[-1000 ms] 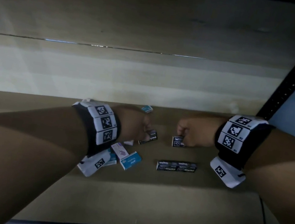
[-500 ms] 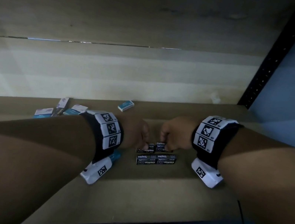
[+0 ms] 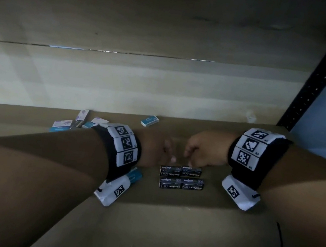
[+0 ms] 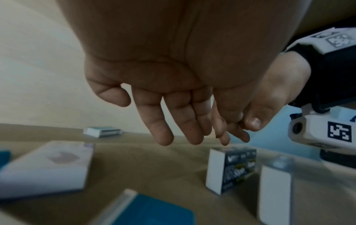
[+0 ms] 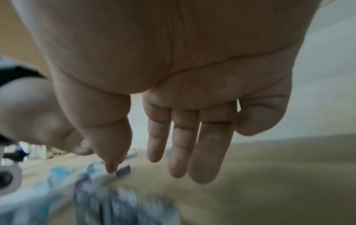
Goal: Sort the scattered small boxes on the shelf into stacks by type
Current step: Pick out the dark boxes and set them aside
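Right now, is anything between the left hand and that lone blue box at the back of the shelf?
Nothing visible. The left hand is open above the black staples boxes; bare shelf lies between it and the blue box by the back wall.

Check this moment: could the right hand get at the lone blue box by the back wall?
Probably yes. The blue box lies alone on the shelf, nothing between it and the right hand, whose fingers hang loose and hold nothing.
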